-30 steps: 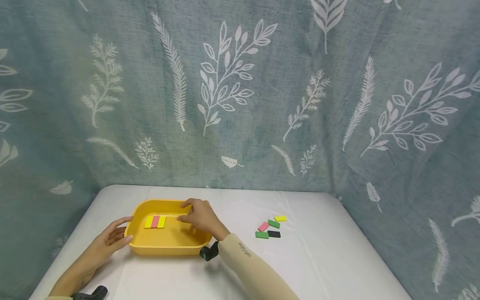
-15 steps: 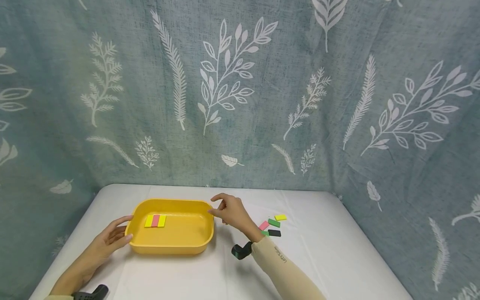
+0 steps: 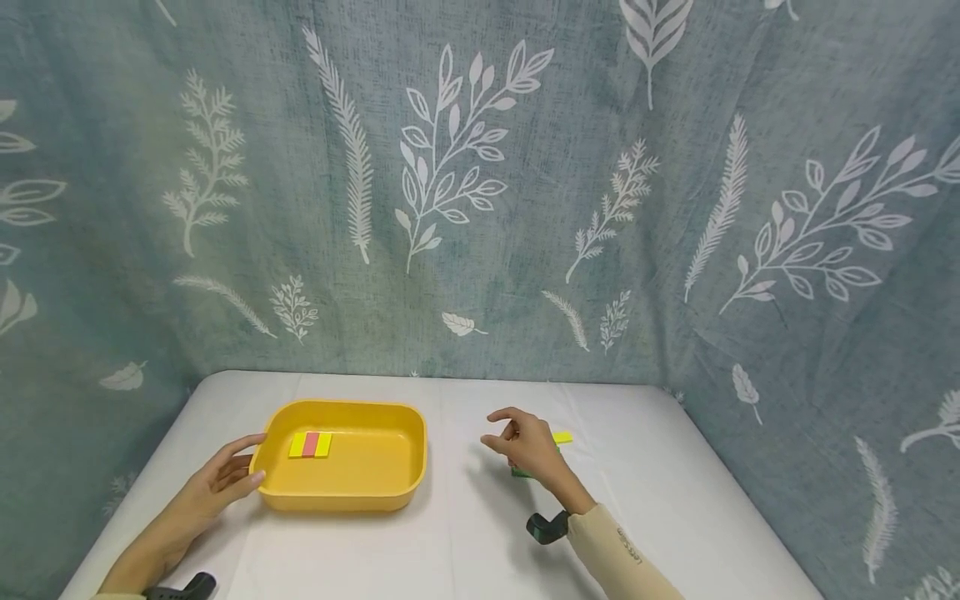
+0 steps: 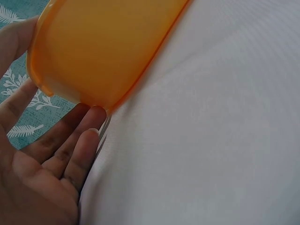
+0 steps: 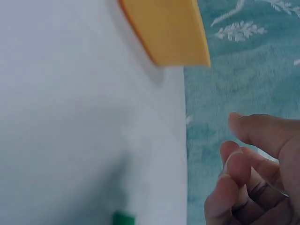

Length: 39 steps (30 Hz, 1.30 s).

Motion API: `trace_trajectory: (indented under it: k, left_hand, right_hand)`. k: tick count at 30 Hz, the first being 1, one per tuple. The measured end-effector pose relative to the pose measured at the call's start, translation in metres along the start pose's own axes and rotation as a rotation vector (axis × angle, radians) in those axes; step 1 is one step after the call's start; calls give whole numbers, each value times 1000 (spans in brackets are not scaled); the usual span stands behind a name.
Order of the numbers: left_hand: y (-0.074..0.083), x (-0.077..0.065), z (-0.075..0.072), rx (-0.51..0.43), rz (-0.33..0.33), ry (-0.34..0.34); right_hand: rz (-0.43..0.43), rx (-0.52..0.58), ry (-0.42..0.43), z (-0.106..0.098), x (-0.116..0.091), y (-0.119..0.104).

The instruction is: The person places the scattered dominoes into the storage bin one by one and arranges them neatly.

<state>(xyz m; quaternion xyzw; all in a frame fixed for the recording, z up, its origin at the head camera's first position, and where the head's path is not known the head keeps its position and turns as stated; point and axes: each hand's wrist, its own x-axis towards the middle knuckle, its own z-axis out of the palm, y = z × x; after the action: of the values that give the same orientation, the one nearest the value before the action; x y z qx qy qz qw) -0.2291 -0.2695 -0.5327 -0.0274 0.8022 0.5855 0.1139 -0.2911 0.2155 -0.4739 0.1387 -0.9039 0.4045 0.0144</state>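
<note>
A yellow plastic tray point(image 3: 352, 502) lies on the left part of the table. Inside it, toward its left end, a yellow block point(image 3: 297, 445), a pink block point(image 3: 310, 445) and a second yellow block point(image 3: 323, 445) lie flat, side by side. My left hand point(image 3: 202, 492) touches the tray's left end with spread fingers; the left wrist view shows several fingertips against its wall. To the right of the tray my right hand point(image 3: 528, 446) hovers with thumb and index finger apart, nothing between them. Behind it, a green block point(image 3: 521, 473) and another yellow block point(image 3: 563, 437) partly show.
A white cloth covers the table point(image 3: 360, 558). Behind and beside it hangs a blue-green curtain point(image 3: 495, 333) with white leaf prints. Each wrist wears a dark camera mount, such as the right mount point(image 3: 547, 528). My right hand and forearm cover other loose blocks.
My right hand has come out of the tray and moved right, toward the loose blocks, which it now partly covers. The left hand, the tray and the blocks in it have stayed put.
</note>
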Motion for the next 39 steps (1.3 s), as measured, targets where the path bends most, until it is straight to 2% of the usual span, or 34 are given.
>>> trace_trajectory:
  k: [11, 20, 29, 39]
  left_hand:
    - [-2, 1, 0, 3, 6, -1]
    - [-4, 0, 0, 3, 26, -1]
    - [-5, 1, 0, 0, 26, -3]
    - [-3, -1, 0, -6, 29, -8]
  right_hand:
    - [113, -22, 68, -20, -34, 50]
    - [218, -46, 134, -32, -48, 78]
    - [283, -55, 151, -37, -54, 95]
    - [337, -93, 139, -36, -54, 97]
